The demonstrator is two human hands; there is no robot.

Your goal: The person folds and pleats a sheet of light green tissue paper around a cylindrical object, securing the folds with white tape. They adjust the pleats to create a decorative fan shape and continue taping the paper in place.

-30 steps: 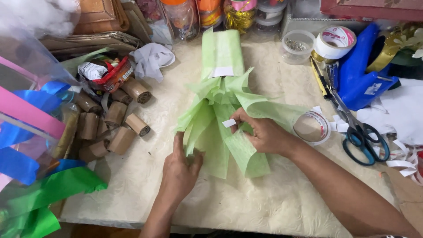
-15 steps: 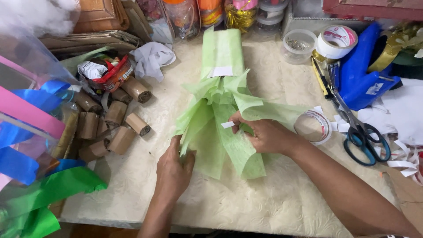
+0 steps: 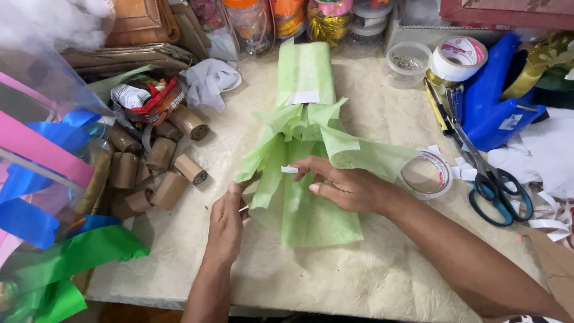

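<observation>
A light green tissue-paper wrap (image 3: 305, 155) lies along the middle of the table, rolled and taped at its far end and fanned out toward me. My left hand (image 3: 226, 222) pinches the left edge of the fanned paper. My right hand (image 3: 344, 186) rests on the paper's middle, with a small white strip of tape (image 3: 289, 170) stuck at its fingertip. Another white tape piece (image 3: 305, 97) holds the rolled part closed.
Brown paper rolls (image 3: 156, 168) lie in a pile at the left, beside pink, blue and green sheets (image 3: 42, 197). Tape rolls (image 3: 426, 174) (image 3: 459, 58), black-handled scissors (image 3: 491, 184), a blue tool (image 3: 495, 101) and white scraps (image 3: 550, 209) crowd the right. Jars (image 3: 287, 17) line the back.
My left hand has slid up and right along the paper's left edge. My right hand has shifted slightly left, fingers stretched over the paper with the tape strip.
</observation>
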